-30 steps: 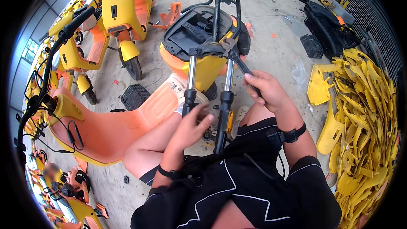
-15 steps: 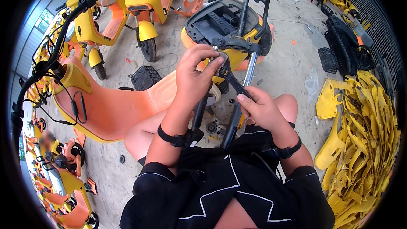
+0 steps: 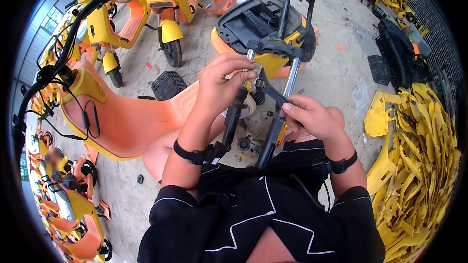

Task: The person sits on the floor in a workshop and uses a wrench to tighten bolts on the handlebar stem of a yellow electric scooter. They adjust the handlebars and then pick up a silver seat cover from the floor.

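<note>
Both hands (image 3: 222, 85) on scooter fork (image 3: 234, 117)

Black short-sleeved top, thin white piping lines crossing the chest and edging the sleeve hems. Black shorts, knees bare. Left hand (image 3: 222, 85): bare, no glove, black strap band (image 3: 191, 155) on the wrist with a small buckle-like block. Right hand (image 3: 312, 117): bare too, matching black wrist strap (image 3: 341, 165). Forearms uncovered from sleeve hem to strap. A thin dark cord runs down the shirt front near the right side.
</note>
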`<act>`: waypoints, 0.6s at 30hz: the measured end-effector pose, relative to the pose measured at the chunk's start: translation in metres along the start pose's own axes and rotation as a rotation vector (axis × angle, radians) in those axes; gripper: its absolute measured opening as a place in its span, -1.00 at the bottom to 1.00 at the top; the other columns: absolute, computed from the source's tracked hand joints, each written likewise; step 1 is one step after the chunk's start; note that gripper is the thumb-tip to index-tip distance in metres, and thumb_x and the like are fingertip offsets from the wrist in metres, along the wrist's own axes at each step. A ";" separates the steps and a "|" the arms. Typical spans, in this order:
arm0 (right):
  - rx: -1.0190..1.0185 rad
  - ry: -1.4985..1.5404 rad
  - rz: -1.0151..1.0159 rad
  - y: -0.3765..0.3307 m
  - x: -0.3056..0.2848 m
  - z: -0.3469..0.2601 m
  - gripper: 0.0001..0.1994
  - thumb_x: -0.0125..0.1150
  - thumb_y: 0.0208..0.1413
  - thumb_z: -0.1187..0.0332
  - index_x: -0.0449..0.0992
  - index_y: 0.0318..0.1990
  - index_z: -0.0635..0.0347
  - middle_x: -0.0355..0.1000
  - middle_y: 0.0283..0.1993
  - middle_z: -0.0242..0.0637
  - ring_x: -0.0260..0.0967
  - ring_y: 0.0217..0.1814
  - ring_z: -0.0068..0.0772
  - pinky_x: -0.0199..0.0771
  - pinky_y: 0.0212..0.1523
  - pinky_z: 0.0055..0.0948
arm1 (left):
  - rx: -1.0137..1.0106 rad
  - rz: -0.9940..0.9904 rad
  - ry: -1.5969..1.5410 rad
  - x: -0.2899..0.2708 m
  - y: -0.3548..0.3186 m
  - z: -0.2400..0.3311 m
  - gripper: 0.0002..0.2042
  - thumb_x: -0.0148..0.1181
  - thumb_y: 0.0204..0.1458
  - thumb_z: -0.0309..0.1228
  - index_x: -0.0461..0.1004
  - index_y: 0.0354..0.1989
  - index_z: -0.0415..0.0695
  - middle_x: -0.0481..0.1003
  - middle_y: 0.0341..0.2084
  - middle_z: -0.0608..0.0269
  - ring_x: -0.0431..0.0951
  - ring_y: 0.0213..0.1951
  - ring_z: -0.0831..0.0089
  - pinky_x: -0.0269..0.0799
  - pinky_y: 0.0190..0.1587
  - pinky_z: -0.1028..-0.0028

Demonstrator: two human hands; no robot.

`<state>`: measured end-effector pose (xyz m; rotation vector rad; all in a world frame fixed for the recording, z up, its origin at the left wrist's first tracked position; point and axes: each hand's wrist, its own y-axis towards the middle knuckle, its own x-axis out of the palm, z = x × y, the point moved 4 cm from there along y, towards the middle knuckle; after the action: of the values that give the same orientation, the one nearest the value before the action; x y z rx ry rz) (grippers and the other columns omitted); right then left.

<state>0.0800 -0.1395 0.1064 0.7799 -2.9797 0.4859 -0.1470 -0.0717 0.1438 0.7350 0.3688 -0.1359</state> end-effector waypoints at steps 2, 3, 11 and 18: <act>0.012 -0.003 0.069 0.009 -0.002 -0.003 -0.70 0.05 0.43 0.19 0.47 -0.15 0.31 0.30 -0.59 -0.45 0.11 -0.71 -0.69 0.09 -0.68 -0.61 | -0.035 0.028 -0.006 0.005 0.009 -0.012 -0.86 0.37 0.04 -0.58 0.67 -0.21 -0.22 0.64 -0.20 0.19 0.63 -0.17 0.38 0.54 -0.08 0.40; 0.018 -0.016 0.132 0.015 -0.005 -0.006 -0.70 0.05 0.43 0.19 0.47 -0.15 0.32 0.30 -0.59 -0.44 0.11 -0.72 -0.69 0.09 -0.69 -0.60 | -0.048 0.039 -0.010 0.007 0.017 -0.019 -0.86 0.35 0.08 -0.55 0.67 -0.18 -0.22 0.64 -0.19 0.20 0.63 -0.18 0.38 0.54 -0.07 0.40; 0.037 -0.560 0.261 0.075 -0.080 -0.079 -0.66 0.33 0.22 0.13 0.60 -0.17 0.30 0.37 -0.57 -0.49 0.22 -0.64 -0.69 0.21 -0.62 -0.59 | -0.244 0.017 0.024 0.031 0.077 -0.093 -0.82 0.32 0.17 -0.42 0.66 -0.12 -0.22 0.66 -0.35 0.25 0.58 -0.28 0.55 0.47 -0.17 0.50; 0.090 -0.629 0.135 0.099 -0.114 -0.092 -0.67 0.33 0.23 0.10 0.60 -0.24 0.25 0.33 -0.61 -0.50 0.11 -0.70 -0.76 0.01 -0.71 -0.64 | -0.298 0.037 -0.010 0.046 0.076 -0.117 -0.82 0.34 0.16 -0.39 0.67 -0.16 -0.24 0.64 -0.39 0.28 0.56 -0.32 0.56 0.46 -0.19 0.50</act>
<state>0.1266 0.0245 0.1534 0.8780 -3.6314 0.4490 -0.1184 0.0637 0.0952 0.4462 0.3564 -0.0480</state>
